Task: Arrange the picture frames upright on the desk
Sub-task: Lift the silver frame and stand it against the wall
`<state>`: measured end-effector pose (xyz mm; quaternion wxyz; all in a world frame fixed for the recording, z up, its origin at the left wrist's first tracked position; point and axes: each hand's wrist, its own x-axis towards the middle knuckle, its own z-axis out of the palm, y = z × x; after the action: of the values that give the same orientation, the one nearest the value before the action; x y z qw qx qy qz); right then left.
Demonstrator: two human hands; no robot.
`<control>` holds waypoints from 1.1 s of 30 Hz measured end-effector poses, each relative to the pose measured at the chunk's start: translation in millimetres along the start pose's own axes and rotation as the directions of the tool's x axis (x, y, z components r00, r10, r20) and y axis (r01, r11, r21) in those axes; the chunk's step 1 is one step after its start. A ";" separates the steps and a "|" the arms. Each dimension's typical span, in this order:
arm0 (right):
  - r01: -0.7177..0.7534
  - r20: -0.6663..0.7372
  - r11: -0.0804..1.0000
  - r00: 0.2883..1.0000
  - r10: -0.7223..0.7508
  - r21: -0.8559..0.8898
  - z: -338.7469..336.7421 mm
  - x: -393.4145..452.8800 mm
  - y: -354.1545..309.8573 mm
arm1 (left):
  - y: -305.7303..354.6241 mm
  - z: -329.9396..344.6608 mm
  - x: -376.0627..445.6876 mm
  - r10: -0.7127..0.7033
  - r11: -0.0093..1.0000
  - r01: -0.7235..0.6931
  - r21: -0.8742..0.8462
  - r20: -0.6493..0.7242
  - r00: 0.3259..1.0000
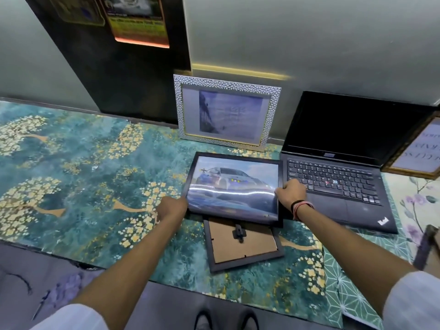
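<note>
So we're holding the black car frame by its two side edges, left hand curled around the left edge and right hand gripping the right edge. It's tilting up off the counter, glass facing us, with a glare streak running across the car picture. Its lower edge is overlapping a second dark frame that's lying face down just in front of us, brown backing and little stand clip showing. Behind both, the silver textured frame is already standing upright, leaning against the wall. Right beside the car frame an open black laptop is sitting with its screen dark, and our right hand is hovering over its keyboard's left corner. Way off to the right a gold-edged frame with lettering is peeking in, partly cut off. The counter is wearing a teal floral cover.
</note>
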<state>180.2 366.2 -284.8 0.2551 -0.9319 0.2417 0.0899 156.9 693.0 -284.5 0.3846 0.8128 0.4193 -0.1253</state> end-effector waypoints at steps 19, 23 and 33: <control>0.064 -0.029 0.772 0.998 -0.059 0.633 -48.0 136.8 -144.9 | 213.4 -11.4 151.4 0.467 0.811 -0.294 -0.506 0.258 0.846; 0.114 -0.139 0.706 0.990 -0.023 0.699 -42.4 128.1 -140.7 | 214.1 -13.0 152.0 0.504 0.756 -0.329 -0.566 0.183 0.844; 0.506 -0.478 0.643 0.846 -0.238 0.575 -142.5 93.1 -162.9 | 141.9 -48.0 84.6 0.654 0.534 -0.335 -0.777 0.128 0.746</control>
<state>348.1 377.2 -119.9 0.5432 -0.8008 0.0989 -0.2323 313.7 727.5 -223.0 0.7639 0.6391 0.0896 -0.0013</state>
